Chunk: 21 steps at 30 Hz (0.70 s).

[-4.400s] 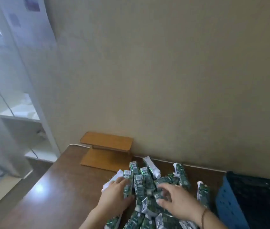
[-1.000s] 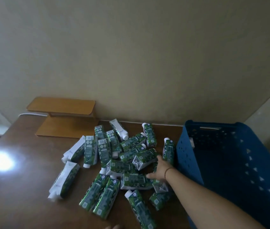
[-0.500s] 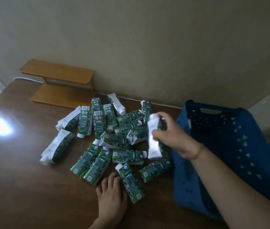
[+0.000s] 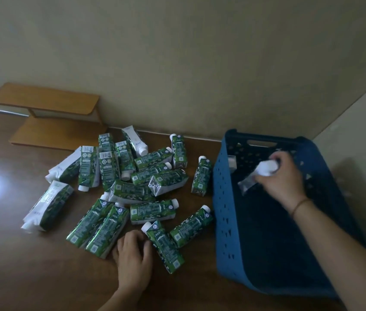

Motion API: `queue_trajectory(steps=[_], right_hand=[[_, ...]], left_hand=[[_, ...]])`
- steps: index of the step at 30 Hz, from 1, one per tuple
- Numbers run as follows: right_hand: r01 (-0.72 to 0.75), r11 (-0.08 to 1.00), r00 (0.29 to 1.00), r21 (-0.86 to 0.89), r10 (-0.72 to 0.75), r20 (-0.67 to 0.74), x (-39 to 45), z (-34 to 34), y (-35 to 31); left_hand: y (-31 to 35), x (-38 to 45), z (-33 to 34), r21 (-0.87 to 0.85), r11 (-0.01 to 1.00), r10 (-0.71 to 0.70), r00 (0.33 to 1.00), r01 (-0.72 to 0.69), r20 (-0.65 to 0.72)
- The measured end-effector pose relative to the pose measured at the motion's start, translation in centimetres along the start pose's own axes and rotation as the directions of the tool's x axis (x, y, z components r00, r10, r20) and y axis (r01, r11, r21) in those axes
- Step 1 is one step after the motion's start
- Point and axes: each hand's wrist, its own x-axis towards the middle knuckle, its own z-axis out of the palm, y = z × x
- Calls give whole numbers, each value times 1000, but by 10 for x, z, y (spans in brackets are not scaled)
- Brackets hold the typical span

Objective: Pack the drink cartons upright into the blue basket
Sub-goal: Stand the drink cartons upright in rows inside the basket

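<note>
Several green-and-white drink cartons (image 4: 132, 187) lie flat in a heap on the brown table (image 4: 31, 265). The blue basket (image 4: 224, 221) stands to their right, at the table's right end. My right hand (image 4: 283, 178) is inside the basket near its far end and grips one carton (image 4: 248, 182) with its white cap up, tilted. Another white carton top (image 4: 231, 162) shows against the basket's left wall. My left hand (image 4: 134, 257) rests on the table, fingers lightly curled, touching the near carton (image 4: 164, 245) at the heap's front edge.
A small two-level wooden stand (image 4: 49, 117) sits at the back left against the beige wall, with a white cable behind it. A bright light glare marks the table's left side. The wall corner is close behind the basket.
My right hand has lifted one carton from the heap's right side and carried it right, into the basket. My left hand has come into view and settled by the near carton.
</note>
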Motion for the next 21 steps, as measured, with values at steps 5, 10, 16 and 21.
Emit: queue_trajectory(steps=[5,10,16,21], right_hand=[[-87,996,976,26,80,202,-4,57,-1],[-96,993,961,68,75,268,-8,72,7],[-46,992,951,-116,79,300,-7,78,33],[85,995,991,-57,-90,-94,-24,52,1]], left_hand=[[29,9,4,-101,974,-209,977,205,-35],[33,9,1,-49,972,-226,973,229,51],[33,6,-3,61,985,-168,979,162,113],[45,-1,-14,-315,930,-160,980,191,120]])
